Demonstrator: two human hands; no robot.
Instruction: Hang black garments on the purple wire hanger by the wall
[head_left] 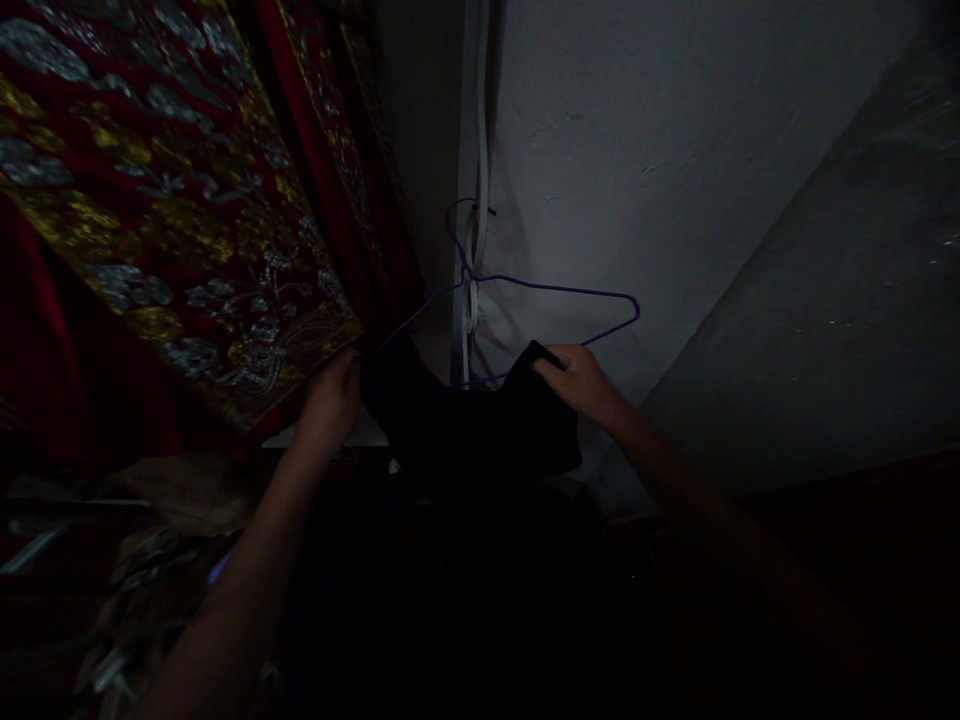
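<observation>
A thin purple wire hanger [555, 286] hangs by its hook near the white cord on the wall. A black garment [472, 440] is held up below it, with its neckline dipping between two raised sides. My right hand [577, 378] pinches the garment's right shoulder in front of the hanger's right arm, which sticks out bare above it. My left hand [334, 395] is closed at the garment's left shoulder, where the hanger's left arm runs behind or into the cloth; darkness hides which. The lower part of the garment merges into black.
Red cloth [225, 200] with gold and silver embroidery hangs close on the left. A white cord [482, 120] runs down the grey wall [637, 150]. Dim clutter [135, 570], hard to make out, lies at the lower left.
</observation>
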